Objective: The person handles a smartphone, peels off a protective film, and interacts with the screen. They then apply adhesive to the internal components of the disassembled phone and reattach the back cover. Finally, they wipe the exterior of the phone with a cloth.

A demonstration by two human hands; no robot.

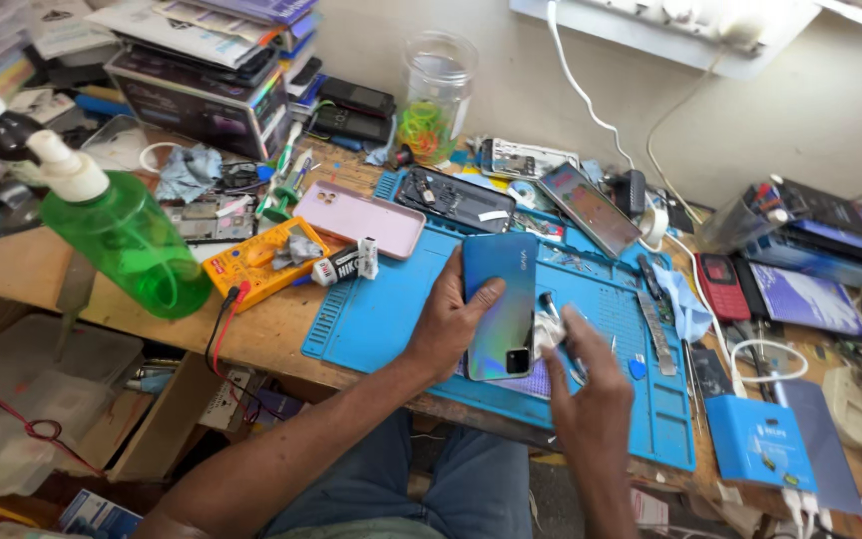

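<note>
Head view: left hand [443, 324] grips glossy blue-green phone [500, 304], back up.

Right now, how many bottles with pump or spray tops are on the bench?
2: a green pump bottle lying near the left edge, and a dark bottle just behind it. Clutter may hide others.

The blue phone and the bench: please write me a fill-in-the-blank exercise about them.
1. The left hand holds a phone with its ____ side facing up.
2. The work mat under the hands is ____ in colour.
3. The liquid in the pump bottle is ____.
4. The phone case beside the yellow multimeter is ____.

Answers: back; blue; green; pink
</note>
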